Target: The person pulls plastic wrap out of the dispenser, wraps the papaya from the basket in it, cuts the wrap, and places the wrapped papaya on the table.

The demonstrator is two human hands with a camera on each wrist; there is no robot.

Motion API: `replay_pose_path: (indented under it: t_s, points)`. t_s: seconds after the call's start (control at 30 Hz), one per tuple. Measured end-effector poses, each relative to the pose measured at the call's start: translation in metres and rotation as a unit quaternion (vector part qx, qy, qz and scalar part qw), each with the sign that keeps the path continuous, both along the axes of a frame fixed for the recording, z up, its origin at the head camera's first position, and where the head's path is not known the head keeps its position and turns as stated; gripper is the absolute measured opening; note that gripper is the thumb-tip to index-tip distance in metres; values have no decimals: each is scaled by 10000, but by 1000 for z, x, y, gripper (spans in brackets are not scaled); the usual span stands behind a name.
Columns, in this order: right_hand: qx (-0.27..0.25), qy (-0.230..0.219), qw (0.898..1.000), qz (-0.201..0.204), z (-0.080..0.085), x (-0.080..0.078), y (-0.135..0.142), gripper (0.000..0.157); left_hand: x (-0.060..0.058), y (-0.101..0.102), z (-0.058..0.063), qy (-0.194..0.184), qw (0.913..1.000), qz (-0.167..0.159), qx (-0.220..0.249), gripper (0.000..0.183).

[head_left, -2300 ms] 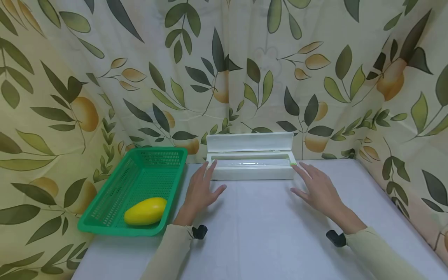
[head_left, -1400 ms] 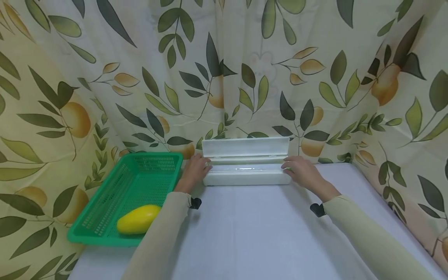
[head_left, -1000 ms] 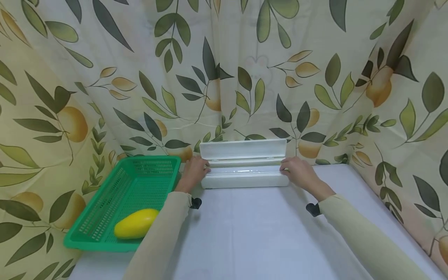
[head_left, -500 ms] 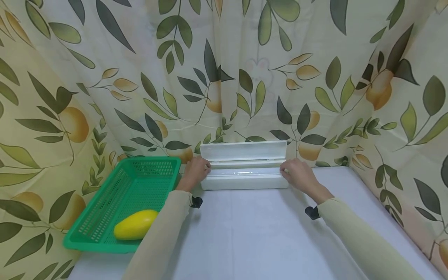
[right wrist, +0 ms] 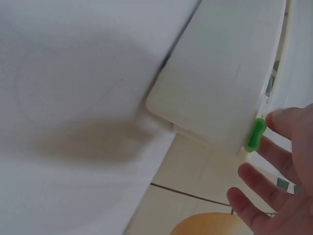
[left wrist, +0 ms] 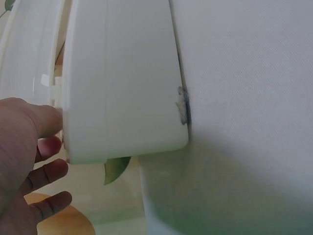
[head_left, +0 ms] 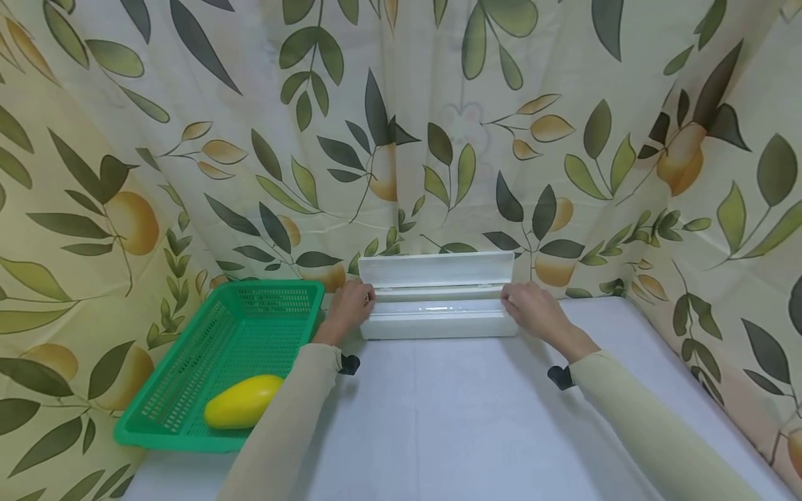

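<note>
A white cling film dispenser (head_left: 438,329) stands against the curtain, its lid (head_left: 435,270) raised. Glossy clear film (head_left: 435,307) lies across its opening. At the left end my left hand (head_left: 347,311) pinches the film's edge between thumb and forefinger; the pinched bit is mostly hidden. My right hand (head_left: 535,313) does likewise at the right end. In the right wrist view its thumb and forefinger are beside a green slider (right wrist: 256,135) on the dispenser's edge. The other fingers of both hands are spread loosely in the wrist views.
Left of the dispenser sits a green plastic basket (head_left: 134,431) with a yellow, mango-like fruit (head_left: 243,402) in it. A white cloth covers the table (head_left: 457,417). Leaf-patterned curtain (head_left: 438,125) hangs behind and on both sides.
Both hands have come from in front of the dispenser to its two ends, and their fingers have closed at the film. Over the last half second they have barely moved.
</note>
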State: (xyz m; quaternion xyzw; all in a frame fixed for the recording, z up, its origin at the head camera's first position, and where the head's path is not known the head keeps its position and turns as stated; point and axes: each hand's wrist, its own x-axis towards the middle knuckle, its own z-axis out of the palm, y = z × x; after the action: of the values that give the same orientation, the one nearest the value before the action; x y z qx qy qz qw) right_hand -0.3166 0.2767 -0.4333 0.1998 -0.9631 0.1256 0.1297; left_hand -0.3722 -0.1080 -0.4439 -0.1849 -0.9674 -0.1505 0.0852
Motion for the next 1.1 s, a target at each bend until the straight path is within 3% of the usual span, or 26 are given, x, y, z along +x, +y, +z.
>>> replay_pose_path:
  t_s: [0.23,0.53,0.77,1.1]
  points:
    - [175,-480,9986,114,9,0,-1,12,-2,-2,1,-39,9998,-190,-72,15]
    - [49,-548,9984,102,10,-7,-3,7,-2,0,0,12,9997,-176,142,6]
    - [93,-499,9987,12,6,-12,-5,6,-3,-2,-3,76,9996,-246,141,8]
    - [30,-342,9992,-192,5,-19,-6,12,-1,-7,-2,116,9957,-257,884,7]
